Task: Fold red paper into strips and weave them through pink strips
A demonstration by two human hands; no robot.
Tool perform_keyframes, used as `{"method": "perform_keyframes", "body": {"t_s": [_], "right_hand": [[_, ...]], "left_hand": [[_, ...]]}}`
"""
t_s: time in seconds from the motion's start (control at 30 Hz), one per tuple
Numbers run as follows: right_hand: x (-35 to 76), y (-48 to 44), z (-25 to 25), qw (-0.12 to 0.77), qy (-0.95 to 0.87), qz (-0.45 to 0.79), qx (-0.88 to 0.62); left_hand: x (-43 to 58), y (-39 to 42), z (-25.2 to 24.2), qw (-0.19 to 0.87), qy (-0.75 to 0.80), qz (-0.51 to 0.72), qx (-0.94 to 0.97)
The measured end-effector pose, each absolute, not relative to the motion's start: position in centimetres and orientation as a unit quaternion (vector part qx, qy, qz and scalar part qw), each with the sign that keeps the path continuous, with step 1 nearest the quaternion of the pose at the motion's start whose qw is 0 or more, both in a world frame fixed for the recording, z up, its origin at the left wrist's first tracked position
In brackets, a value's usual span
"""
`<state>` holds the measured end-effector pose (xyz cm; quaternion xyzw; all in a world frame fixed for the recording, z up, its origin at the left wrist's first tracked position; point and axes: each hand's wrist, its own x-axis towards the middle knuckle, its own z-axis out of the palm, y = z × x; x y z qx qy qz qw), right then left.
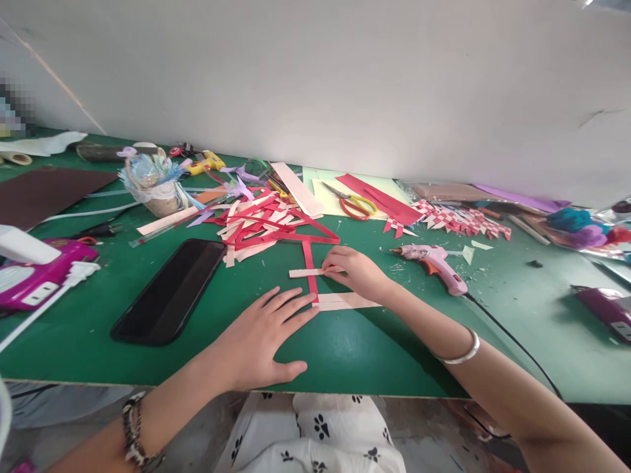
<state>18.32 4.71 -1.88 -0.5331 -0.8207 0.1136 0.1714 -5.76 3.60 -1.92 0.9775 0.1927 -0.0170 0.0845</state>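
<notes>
- Red strip of paper lies on the green counter, running away from the person, not far from the front edge and between the two hands. Two pale strips cross it: an upper pale strip and a lower pale strip at its near end.
- Paw-print cloth shows below the counter's front edge, nearest of all.
- Left hand lies flat, palm down, fingers spread wide and holding nothing. Its fingertips reach the near end of the red strip, where the lower pale strip meets it. A beaded bracelet sits on that wrist.
- Right hand is narrowed, its fingers drawn together on the right end of the upper pale strip, just beside the crossing. The lower pale strip runs under its wrist. A silver bangle rings the forearm.
- Black phone lies face up, to the left of the left hand and apart from it.
- Pink glue gun lies on its side to the right of the right hand, with its cord trailing toward the front edge.
- Purple power strip sits at the far left.
- Heap of red and pale cut strips lies just behind the crossed strips, and the far end of the red strip touches it.
- Woven red-and-white piece lies farther right.
- Scissors with red and yellow handles rest on pale green sheets.
- Cup stuffed with blue ribbon stands to the left rear, with a yellow glue gun behind it.
</notes>
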Motion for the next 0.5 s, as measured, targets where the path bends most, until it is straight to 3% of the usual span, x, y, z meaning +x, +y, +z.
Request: {"method": "perform_keyframes", "body": {"t_s": [0.17,0.5], "right_hand": [[17.3,3.8,-2.1,0.175,-0.771,0.073,-0.608],[17.5,4.6,-2.0,0.203,-0.747,0.165,-0.612]], "left_hand": [[-5.7,3.6,-1.8,0.089,0.196,-0.017,0.976],[-5.6,4.2,-1.1,0.099,0.175,-0.013,0.979]]}}
